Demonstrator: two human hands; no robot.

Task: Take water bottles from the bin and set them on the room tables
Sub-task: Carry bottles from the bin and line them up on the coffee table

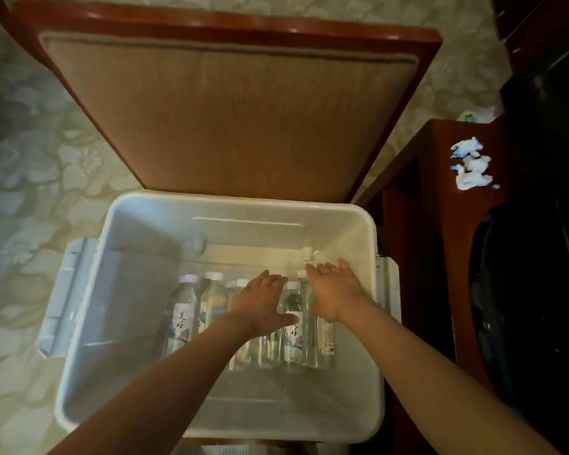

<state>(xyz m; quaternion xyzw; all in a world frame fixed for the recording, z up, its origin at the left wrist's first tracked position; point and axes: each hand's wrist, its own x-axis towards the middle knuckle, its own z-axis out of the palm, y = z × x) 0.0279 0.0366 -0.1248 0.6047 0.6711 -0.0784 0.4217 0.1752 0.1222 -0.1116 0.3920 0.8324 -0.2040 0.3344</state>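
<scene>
While both my left hand (260, 300) and right hand (334, 292) spread wide and empty over the clear labelled plastic water bottles (182, 318) beneath them in the white plastic bin (243, 205), I judge I'm picking, and must next close on one.

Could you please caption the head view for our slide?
Both hands, left hand and right hand, reach open into white bin over lying water bottles.

The bin (119, 224) at lower centre is smooth, milky white plastic; the water bottles (183, 318) inside are clear, glossy plastic with paper-like printed labels. The chair (421, 54) above has glossy reddish varnished wood around a matt woven seat, and crumpled white paper (470, 165) lies at right.
</scene>
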